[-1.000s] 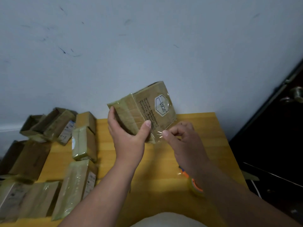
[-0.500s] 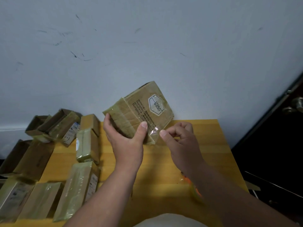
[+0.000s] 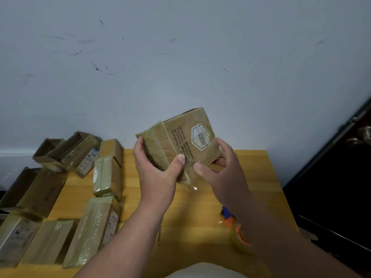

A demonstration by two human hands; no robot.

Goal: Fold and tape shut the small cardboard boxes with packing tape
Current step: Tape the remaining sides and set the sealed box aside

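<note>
You hold the box (image 3: 180, 143) up above the table (image 3: 202, 199), left hand (image 3: 158, 173) gripping its taped end, right hand (image 3: 222, 169) clasping the other side, likely to smooth the loose tape (image 3: 189, 182).

Left hand (image 3: 158, 177): bare, no glove, ring or watch.
Right hand (image 3: 222, 173): bare, likewise unadorned.
Forearms: uncovered, no sleeves visible.
Torso: pale garment at bottom edge.

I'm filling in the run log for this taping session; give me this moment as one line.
step: taping | left hand: grips small brown cardboard box | right hand: grips box | loose clear tape end: hangs below | orange tape dispenser: on yellow wooden table
</note>
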